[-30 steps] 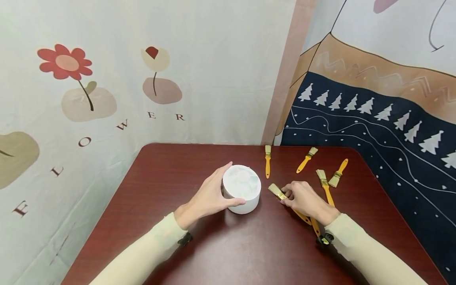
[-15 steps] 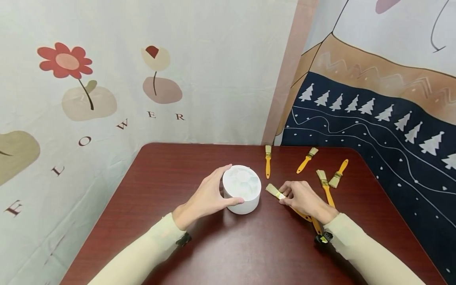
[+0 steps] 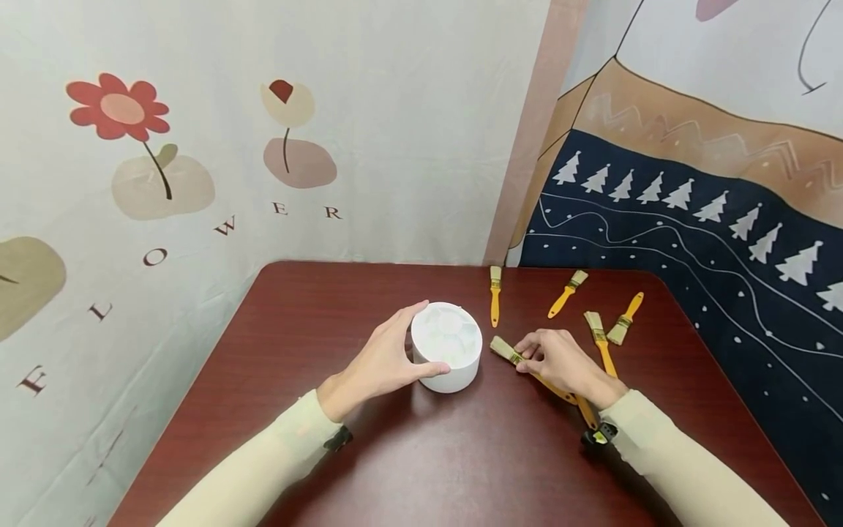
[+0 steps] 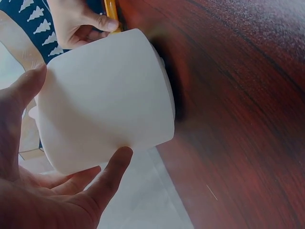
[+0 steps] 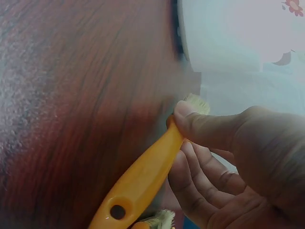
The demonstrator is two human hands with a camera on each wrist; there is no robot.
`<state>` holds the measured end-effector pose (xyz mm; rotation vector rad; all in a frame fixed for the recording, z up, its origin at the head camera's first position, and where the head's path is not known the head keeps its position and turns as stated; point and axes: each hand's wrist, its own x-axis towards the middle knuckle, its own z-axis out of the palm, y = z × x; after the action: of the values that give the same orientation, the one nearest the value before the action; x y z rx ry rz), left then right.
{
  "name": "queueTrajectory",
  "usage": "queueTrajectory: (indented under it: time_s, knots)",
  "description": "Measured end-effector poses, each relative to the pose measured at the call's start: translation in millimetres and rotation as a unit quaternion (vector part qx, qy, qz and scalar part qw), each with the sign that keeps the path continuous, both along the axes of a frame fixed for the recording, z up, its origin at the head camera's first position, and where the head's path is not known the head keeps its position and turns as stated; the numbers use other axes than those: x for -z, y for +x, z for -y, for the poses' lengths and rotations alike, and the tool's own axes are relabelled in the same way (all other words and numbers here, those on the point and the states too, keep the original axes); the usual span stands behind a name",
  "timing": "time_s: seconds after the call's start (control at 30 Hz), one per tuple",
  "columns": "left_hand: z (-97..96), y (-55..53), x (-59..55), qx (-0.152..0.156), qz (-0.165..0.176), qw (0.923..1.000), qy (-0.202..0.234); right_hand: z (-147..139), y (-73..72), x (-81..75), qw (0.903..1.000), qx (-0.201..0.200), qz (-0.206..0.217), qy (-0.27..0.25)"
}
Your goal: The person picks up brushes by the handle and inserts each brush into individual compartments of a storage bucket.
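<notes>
A white round container (image 3: 448,333), split inside into compartments, stands upright on the table. My left hand (image 3: 382,362) grips its side, thumb at the near rim and fingers around the far left. The left wrist view shows the container's smooth outer wall (image 4: 105,100) between thumb and fingers. Right of it, my right hand (image 3: 560,360) pinches a paintbrush (image 5: 145,169) with a yellow handle, thumb close to the ferrule. Its pale bristles (image 3: 503,350) point left towards the container, a short gap away. The fingers hide part of the handle.
Several more yellow-handled paintbrushes lie at the right: one brush (image 3: 495,296) near the back edge, another brush (image 3: 568,294) beside it, and a crossed-looking pair, a short brush (image 3: 626,319) and a longer brush (image 3: 601,344). A brush handle (image 3: 585,411) shows under the right wrist.
The paintbrush in my right hand has shifted slightly left, towards the container. My left hand keeps its grip, and the container stays in place.
</notes>
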<state>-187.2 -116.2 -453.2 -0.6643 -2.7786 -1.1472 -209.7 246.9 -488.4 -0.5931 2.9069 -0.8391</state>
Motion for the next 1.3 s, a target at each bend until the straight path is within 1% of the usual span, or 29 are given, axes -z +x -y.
queueTrajectory:
  time_s: [0.23,0.4,0.7,0.97,1.3]
  knots:
    - [-0.9,0.5,-2.0,0.004,0.001,1.0,-0.002,-3.2,0.3,-6.5,0.9999,0.005,-0.01,-0.004]
    - [-1.3,0.0,-1.0,0.005,0.0,1.0,-0.001,-5.3,0.8,-11.8,0.9997,0.015,-0.013,-0.013]
    - [-0.3,-1.1,1.3,0.006,0.0,1.0,0.002,-9.0,0.0,-18.8,0.9981,0.022,-0.032,-0.048]
    - [1.0,-3.7,4.1,0.007,0.002,1.0,0.004,-9.5,-0.6,-25.2,0.9967,0.037,-0.027,-0.066]
    - [1.6,-4.8,1.6,0.013,0.0,0.9999,0.007,-5.6,2.0,-35.3,0.994,0.049,-0.038,-0.09]
